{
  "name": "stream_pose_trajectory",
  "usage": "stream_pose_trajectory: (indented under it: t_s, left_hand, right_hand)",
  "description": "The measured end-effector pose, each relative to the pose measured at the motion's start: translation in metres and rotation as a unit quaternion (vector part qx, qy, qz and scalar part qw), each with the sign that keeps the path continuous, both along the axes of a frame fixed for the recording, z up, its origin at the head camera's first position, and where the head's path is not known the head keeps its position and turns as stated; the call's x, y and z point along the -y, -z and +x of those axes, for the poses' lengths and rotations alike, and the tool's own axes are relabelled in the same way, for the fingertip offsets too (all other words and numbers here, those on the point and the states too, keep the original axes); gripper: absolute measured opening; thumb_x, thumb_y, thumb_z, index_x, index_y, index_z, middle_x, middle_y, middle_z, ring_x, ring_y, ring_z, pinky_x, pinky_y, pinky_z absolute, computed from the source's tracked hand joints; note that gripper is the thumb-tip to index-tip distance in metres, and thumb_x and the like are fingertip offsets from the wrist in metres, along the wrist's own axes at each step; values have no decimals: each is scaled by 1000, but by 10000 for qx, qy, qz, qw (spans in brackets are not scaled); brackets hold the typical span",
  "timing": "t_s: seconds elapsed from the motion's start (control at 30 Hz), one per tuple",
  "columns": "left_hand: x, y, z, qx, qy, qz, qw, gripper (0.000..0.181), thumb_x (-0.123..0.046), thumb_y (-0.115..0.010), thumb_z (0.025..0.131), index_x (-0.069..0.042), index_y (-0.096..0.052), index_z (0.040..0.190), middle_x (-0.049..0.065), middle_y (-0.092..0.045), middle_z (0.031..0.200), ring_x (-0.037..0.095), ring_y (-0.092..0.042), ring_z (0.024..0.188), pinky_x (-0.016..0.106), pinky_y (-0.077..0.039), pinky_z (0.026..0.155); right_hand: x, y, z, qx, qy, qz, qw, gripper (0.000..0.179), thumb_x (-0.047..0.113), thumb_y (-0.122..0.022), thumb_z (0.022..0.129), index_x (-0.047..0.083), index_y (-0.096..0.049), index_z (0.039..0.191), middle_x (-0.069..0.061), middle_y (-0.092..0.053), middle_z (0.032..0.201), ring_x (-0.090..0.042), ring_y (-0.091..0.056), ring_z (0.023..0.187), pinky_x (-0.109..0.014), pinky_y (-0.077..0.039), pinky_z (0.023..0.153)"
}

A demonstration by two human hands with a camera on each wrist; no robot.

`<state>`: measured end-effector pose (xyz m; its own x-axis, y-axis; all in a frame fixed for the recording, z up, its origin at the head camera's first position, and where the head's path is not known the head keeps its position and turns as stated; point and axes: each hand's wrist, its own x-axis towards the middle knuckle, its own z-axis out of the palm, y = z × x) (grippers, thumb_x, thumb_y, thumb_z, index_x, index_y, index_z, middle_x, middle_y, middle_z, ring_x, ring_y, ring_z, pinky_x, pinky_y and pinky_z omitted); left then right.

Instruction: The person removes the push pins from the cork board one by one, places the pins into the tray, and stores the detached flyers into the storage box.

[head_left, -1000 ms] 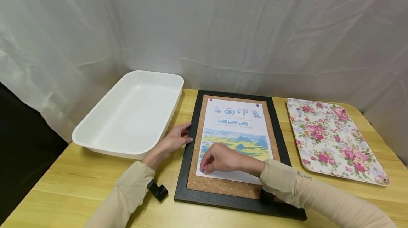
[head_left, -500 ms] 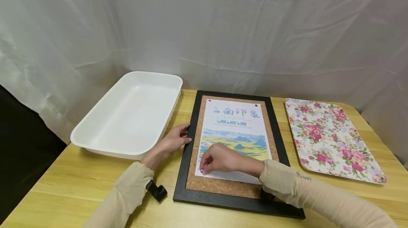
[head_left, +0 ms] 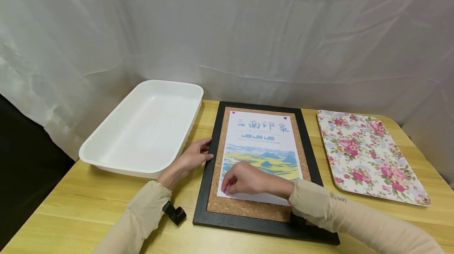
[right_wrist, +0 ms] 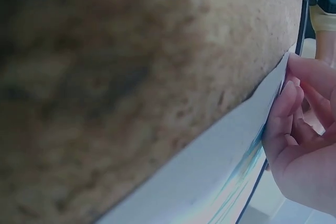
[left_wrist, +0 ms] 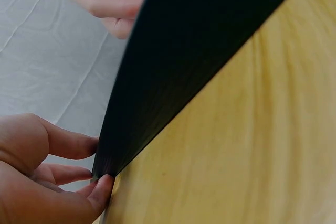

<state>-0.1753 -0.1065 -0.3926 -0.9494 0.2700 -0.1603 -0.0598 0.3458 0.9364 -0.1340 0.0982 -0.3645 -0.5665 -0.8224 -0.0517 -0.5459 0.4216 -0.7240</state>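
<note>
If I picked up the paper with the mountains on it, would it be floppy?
Probably floppy: the paper looks thin, and its edge looks wavy against the cork board. The top would likely stay put, since a pink pin and a purple pin sit in its corners. Pulled hard, it might tear there.

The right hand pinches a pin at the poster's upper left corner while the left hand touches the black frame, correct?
Wrong corner: the head view shows the right hand pinching the pin at the lower left of the poster. The left hand does touch the black frame.
</note>
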Motion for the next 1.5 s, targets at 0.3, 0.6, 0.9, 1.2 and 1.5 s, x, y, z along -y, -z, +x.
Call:
stream_pose_trajectory:
  t_s: [0.3, 0.6, 0.9, 1.2, 1.5]
  left_hand:
    - [-2, -1, 0, -22, -10, 20, 10000, 62, 7, -55, 93, 6, -27, 149, 27, -48, 135, 36, -47, 122, 44, -42, 98]
    - [0, -1, -1, 17, -18, 11, 10000, 62, 7, -54, 94, 6, -26, 149, 28, -45, 138, 38, -45, 125, 45, -41, 100]
    - [0, -3, 1, 32, 25, 26, 10000, 61, 7, -53, 94, 7, -25, 149, 29, -45, 139, 38, -45, 125, 45, -41, 100]
    - [1, -3, 3, -34, 122, 14, 9999, 61, 7, -53, 94, 8, -25, 149, 29, -45, 137, 39, -45, 124, 45, -42, 99]
    - [-1, -2, 2, -54, 47, 12, 10000, 62, 8, -54, 93, 8, -26, 149, 28, -47, 135, 39, -47, 123, 45, -42, 99]
  right_hand:
    - [0, 1, -4, 279, 106, 85, 9995, 12, -3, -73, 81, 9, -75, 78, 8, -66, 71, 0, -59, 63, -21, -51, 59]
    - [1, -2, -4, 764, 183, 127, 9968, 15, -8, -71, 81, 5, -76, 86, 4, -69, 76, -4, -59, 65, -22, -51, 60]
    - [-1, 1, -4, 531, 174, -11, 9984, 12, -4, -72, 82, 6, -77, 86, 7, -69, 75, -3, -59, 63, -22, -50, 58]
    - [0, 1, 3, 354, 228, -114, 9990, 14, -5, -70, 84, 4, -78, 90, 4, -71, 80, 0, -61, 67, -20, -52, 62]
    - [1, -3, 1, 233, -5, 89, 9997, 13, -5, -70, 83, 5, -78, 87, 5, -70, 77, 1, -60, 64, -19, -51, 60]
